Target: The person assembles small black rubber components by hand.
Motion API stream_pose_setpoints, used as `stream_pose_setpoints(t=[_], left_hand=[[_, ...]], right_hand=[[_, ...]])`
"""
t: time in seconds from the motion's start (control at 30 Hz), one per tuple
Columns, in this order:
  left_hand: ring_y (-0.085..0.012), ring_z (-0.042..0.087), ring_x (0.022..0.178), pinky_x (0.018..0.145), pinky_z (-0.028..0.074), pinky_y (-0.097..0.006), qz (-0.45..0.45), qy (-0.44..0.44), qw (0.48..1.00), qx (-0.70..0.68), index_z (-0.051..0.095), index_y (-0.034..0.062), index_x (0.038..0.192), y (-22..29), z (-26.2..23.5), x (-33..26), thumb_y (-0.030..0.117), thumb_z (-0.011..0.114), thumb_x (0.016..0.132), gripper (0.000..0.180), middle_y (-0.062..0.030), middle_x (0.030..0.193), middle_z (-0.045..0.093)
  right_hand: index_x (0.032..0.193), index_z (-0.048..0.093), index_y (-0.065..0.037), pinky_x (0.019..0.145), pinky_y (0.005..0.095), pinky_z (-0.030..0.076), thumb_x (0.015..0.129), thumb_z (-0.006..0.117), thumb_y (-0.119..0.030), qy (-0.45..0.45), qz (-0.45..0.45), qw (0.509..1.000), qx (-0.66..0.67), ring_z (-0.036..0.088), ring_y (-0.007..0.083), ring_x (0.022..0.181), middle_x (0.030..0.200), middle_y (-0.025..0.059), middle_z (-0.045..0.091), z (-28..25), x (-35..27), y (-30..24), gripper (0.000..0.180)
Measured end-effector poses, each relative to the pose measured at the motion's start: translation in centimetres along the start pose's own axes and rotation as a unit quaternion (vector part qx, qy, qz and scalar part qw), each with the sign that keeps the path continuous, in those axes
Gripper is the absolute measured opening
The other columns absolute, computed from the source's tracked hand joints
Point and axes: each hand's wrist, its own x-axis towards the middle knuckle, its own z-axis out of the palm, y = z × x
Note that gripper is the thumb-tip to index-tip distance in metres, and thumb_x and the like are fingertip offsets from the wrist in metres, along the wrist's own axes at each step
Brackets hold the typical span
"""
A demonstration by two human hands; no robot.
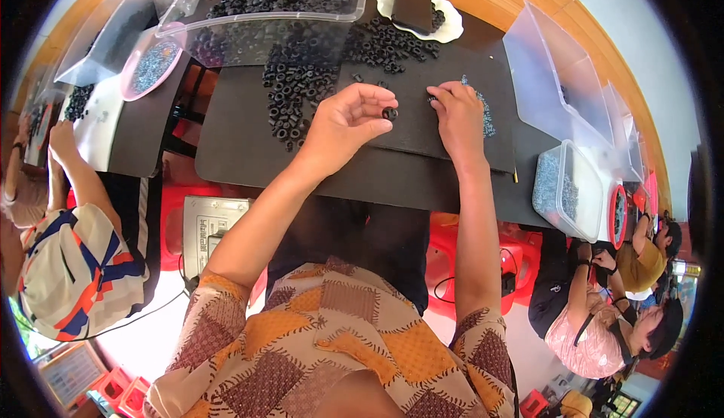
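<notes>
Hands are apart: the left hand (341, 125) pinches a black ring-shaped part (390, 114) between thumb and fingers above the black mat (411, 135); the right hand (458, 118) has bent fingers near the small blue-grey pieces (487, 120), though whether it grips anything I cannot tell. Best keep the ring-shaped part's hole clear of the fingertips, pinched lightly but securely, apart from the loose black parts (286, 94).

Dark table (234, 128), mid-frame. Directly on it: loose black ring-shaped parts (290, 90) upper middle, wide clear bin (256, 18) at top, scalloped white plate (451, 32) top right of centre, flat dark mat (411, 135) centre, rectangular clear tub (590, 205) right.
</notes>
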Motion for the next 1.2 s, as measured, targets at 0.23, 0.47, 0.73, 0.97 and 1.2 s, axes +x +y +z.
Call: stream_pose_setpoints(t=[0.23, 0.47, 0.73, 0.97, 1.2], left_hand=[[-0.0133, 0.062, 0.103, 0.087, 0.052, -0.029, -0.006, 0.009, 1.0, 0.001, 0.063, 0.0034, 0.113, -1.0, 1.1, -0.3, -0.006, 0.069, 0.081, 0.034, -0.0054, 0.11, 0.067], [-0.0218, 0.067, 0.09, 0.077, 0.052, -0.032, 0.18, 0.009, 0.919, 0.351, 0.067, 0.0035, 0.103, -1.2, 2.4, 0.8, -0.005, 0.07, 0.077, 0.027, -0.0097, 0.099, 0.068], [-0.009, 0.064, 0.087, 0.072, 0.053, -0.024, 0.046, 0.022, 0.984, 0.172, 0.066, 0.0016, 0.105, -1.3, 2.0, 0.3, -0.005, 0.072, 0.081, 0.026, -0.0053, 0.097, 0.068], [-0.0109, 0.062, 0.078, 0.066, 0.052, -0.024, 0.074, 0.032, 0.984, 0.161, 0.067, 0.0035, 0.102, -2.3, 1.8, 0.1, -0.003, 0.078, 0.074, 0.031, -0.0058, 0.094, 0.068], [-0.0124, 0.063, 0.08, 0.066, 0.052, -0.025, 0.084, 0.011, 0.976, 0.199, 0.067, 0.004, 0.104, -1.4, 2.0, -1.1, -0.004, 0.078, 0.072, 0.034, -0.0061, 0.092, 0.068]], right_hand=[[0.088, 0.068, -0.005, 0.074, 0.0406, 0.047, 0.08, 0.068, -0.005, 0.028, 0.009, 0.998, 0.057, 0.059, 0.03, 0.082, 0.084, 0.0088, 0.063, 0.7, 0.1, 0.5, 0.009], [0.087, 0.062, -0.003, 0.07, 0.0381, 0.049, 0.079, 0.068, -0.001, 0.082, 0.028, 0.991, 0.101, 0.062, 0.0316, 0.078, 0.081, 0.0108, 0.063, 0.4, -0.1, 0.1, 0.01], [0.091, 0.068, 0.001, 0.073, 0.0259, 0.051, 0.082, 0.07, 0.001, 0.057, 0.193, 0.915, 0.35, 0.066, 0.014, 0.081, 0.089, 0.007, 0.069, -1.4, -2.4, -2.0, 0.009], [0.091, 0.068, 0.001, 0.072, 0.0232, 0.05, 0.081, 0.068, 0.009, 0.056, 0.175, 0.881, 0.435, 0.062, 0.0099, 0.081, 0.089, 0.0063, 0.068, -2.8, -4.6, -5.8, 0.012], [0.087, 0.067, 0.0, 0.067, 0.0266, 0.051, 0.08, 0.071, 0.004, 0.024, 0.12, 0.916, 0.382, 0.065, 0.0154, 0.072, 0.082, 0.0082, 0.068, -3.9, -4.0, -7.0, 0.009]])
